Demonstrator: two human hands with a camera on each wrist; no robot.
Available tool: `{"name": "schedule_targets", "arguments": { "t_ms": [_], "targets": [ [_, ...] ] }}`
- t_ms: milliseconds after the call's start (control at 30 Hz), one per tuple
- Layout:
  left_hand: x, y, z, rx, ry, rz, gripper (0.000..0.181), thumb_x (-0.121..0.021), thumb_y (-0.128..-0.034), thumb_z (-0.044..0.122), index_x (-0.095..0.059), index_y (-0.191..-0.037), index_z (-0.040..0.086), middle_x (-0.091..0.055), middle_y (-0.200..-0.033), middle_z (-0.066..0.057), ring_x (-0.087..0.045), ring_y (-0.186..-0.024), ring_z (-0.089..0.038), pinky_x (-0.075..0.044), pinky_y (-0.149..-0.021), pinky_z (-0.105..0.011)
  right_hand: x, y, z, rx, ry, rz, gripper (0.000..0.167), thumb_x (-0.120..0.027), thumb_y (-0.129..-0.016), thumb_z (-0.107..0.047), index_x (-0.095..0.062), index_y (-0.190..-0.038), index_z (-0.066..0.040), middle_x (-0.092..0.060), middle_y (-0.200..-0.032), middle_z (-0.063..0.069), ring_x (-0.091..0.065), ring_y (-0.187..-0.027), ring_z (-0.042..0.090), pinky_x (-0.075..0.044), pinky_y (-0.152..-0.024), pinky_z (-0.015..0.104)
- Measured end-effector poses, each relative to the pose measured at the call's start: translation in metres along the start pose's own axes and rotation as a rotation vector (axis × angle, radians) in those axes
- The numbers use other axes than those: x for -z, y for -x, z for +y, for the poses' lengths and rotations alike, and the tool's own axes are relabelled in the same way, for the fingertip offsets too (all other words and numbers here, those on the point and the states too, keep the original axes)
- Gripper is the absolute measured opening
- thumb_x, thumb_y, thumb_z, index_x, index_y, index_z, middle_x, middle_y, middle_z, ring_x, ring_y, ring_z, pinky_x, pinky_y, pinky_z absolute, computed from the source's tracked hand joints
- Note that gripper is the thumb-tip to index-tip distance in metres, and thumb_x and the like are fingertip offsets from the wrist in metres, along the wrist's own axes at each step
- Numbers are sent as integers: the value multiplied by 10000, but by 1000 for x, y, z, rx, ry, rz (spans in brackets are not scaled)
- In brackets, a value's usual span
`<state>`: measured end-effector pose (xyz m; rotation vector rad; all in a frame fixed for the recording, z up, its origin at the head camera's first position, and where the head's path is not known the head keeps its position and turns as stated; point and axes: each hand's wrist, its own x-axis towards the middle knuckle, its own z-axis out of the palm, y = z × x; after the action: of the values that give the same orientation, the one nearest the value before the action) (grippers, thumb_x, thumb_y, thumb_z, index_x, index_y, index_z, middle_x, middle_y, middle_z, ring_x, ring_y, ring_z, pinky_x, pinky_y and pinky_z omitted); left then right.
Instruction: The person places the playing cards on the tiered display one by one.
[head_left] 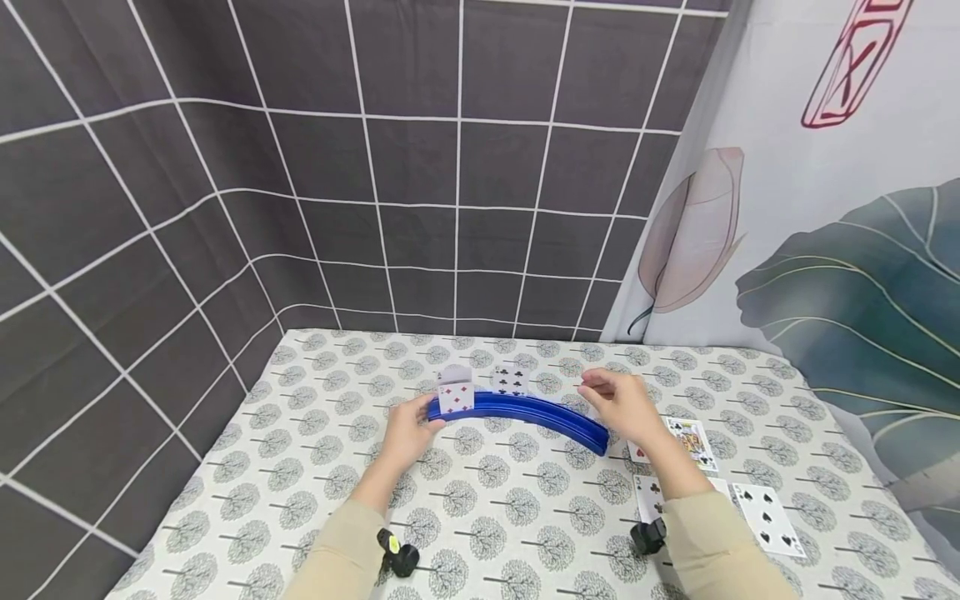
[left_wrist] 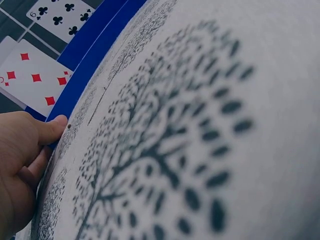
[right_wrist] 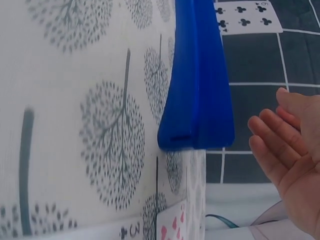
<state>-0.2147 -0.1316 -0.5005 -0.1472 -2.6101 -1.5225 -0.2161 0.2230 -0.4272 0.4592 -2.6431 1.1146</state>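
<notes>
A curved blue card holder [head_left: 536,410] lies on the tablecloth. My left hand [head_left: 407,432] grips its left end, the thumb [left_wrist: 54,129] against the front side. Right by that hand the five of diamonds [head_left: 456,398] stands in the holder, with another card [head_left: 455,373] mostly hidden behind it. Further along stands the six of clubs [head_left: 510,380]. Above and behind the holder's right end hovers my right hand [head_left: 621,403]. In the right wrist view this hand [right_wrist: 295,145] has loosely extended fingers, apart from the holder, and no card shows in it.
Loose cards lie face up at the right: a king [head_left: 692,442], a red heart card [head_left: 637,453] partly under my forearm, a club card [head_left: 648,498] and the five of spades [head_left: 767,518]. A dark tiled-pattern curtain [head_left: 495,233] hangs behind the table.
</notes>
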Motion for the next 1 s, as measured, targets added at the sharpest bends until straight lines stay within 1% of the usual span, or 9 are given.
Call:
{"name": "schedule_targets", "arguments": {
  "t_ms": [133,367,667,867,1000],
  "targets": [
    [0,0,0,1,-4,2,545,-759,-865,7,-569,-1373,-49,-648,-1273,-264,-645,-1176,-394,-543,-1019,-444,7,3,1,-17,18,0,254,-704,-951,-86,-687,-1148,73,-734,-1061,221,-728,-925,356,-626,-851,474],
    [-1,0,-1,-8,-17,9,550,-765,-859,10,-571,-1371,-50,-650,-1271,-262,-650,-1169,-389,-550,-1008,-436,16,8,6,23,59,32,223,-726,-928,-55,-701,-1104,80,-743,-1020,223,-741,-872,352,-636,-804,462],
    [0,0,1,-6,-11,5,559,-763,-861,6,-559,-1377,-64,-640,-1269,-285,-645,-1168,-409,-555,-997,-438,21,13,18,22,73,27,241,-725,-928,-68,-697,-1111,85,-739,-1029,229,-740,-886,363,-638,-800,453],
    [1,1,3,9,-21,4,559,-763,-868,25,-561,-1384,-45,-640,-1279,-274,-639,-1183,-400,-547,-1011,-437,26,18,22,-9,85,23,263,-717,-944,-105,-696,-1143,66,-737,-1061,221,-739,-904,352,-638,-801,454],
    [1,2,5,8,-28,6,556,-761,-868,21,-561,-1382,-50,-638,-1280,-277,-639,-1183,-401,-547,-1010,-437,30,22,23,-34,86,12,280,-703,-961,-129,-688,-1162,65,-732,-1082,224,-734,-925,357,-631,-821,469]
  ]
}}
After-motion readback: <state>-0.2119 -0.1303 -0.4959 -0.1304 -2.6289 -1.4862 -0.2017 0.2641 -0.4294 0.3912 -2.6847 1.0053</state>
